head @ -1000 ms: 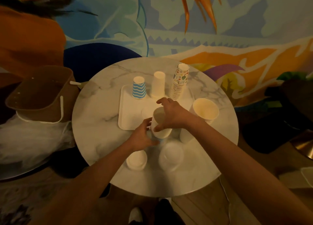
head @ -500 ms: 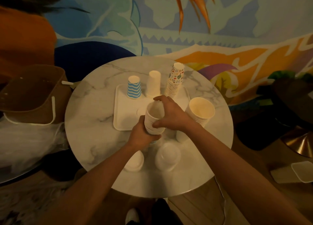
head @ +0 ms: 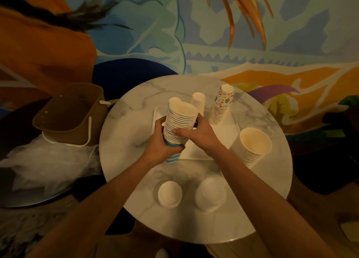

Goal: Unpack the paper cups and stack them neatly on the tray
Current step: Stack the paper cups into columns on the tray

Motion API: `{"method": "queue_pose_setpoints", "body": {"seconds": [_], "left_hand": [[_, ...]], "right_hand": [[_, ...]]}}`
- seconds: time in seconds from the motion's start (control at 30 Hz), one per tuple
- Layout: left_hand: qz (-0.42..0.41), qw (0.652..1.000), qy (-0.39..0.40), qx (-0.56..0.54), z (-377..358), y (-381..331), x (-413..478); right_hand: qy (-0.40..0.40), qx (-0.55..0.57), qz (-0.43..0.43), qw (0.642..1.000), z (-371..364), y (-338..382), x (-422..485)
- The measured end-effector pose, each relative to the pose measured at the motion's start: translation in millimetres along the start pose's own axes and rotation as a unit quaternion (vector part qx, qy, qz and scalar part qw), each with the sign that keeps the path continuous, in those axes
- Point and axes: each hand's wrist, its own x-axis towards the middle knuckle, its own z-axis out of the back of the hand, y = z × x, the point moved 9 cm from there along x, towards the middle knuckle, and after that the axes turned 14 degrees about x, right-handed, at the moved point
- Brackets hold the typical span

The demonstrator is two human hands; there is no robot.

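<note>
- stack of nested paper cups point(head: 180, 124): held in the air over the near left part of the tray point(head: 230, 130), mouths up and tilted toward the camera; blue stripes show on the lowest cup.
- left hand point(head: 162, 148): fingers wrapped round the lower end of the stack, grasping it.
- right hand point(head: 197, 133): fingers curled round the stack higher up, thumb lying across its front; also grasping it.
- tray: white, rectangular, flat on the round marble table point(head: 126, 141).
- far side of the tray: plain white cup point(head: 198, 102) upside down; just right of it a tall patterned stack point(head: 222, 107), also upside down.
- right of the tray, on the table: stack of larger cups point(head: 253, 147), mouths up; touching the tray's edge or just beside it, cannot tell which.
- near side of the tray, well apart from it: small white round piece point(head: 170, 193) and larger white round piece point(head: 210, 193), side by side; cup or lid not resolvable.
- left of the tray, off the table: brown basket point(head: 70, 114) with a white cord handle; crumpled clear plastic point(head: 48, 164) below it.
</note>
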Motion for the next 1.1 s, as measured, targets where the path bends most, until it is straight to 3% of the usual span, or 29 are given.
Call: {"method": "queue_pose_setpoints", "body": {"seconds": [0.4, 0.77, 0.97, 1.1], "left_hand": [[0.006, 1.0, -0.014, -0.002, 0, 5, 39], [0.026, 0.999, 0.01, 0.024, 17, 37, 74], [0.091, 0.995, -0.035, -0.02, 49, 65, 112], [0.099, 0.992, -0.041, -0.067, 62, 73, 141]], "right_hand": [[-0.006, 0.119, 0.002, 0.993, 4, 7, 47], [-0.172, 0.241, 0.033, 0.955, 25, 20, 91], [-0.188, 0.166, 0.045, 0.967, 36, 34, 126], [-0.11, -0.012, 0.041, 0.993, 35, 47, 143]]}}
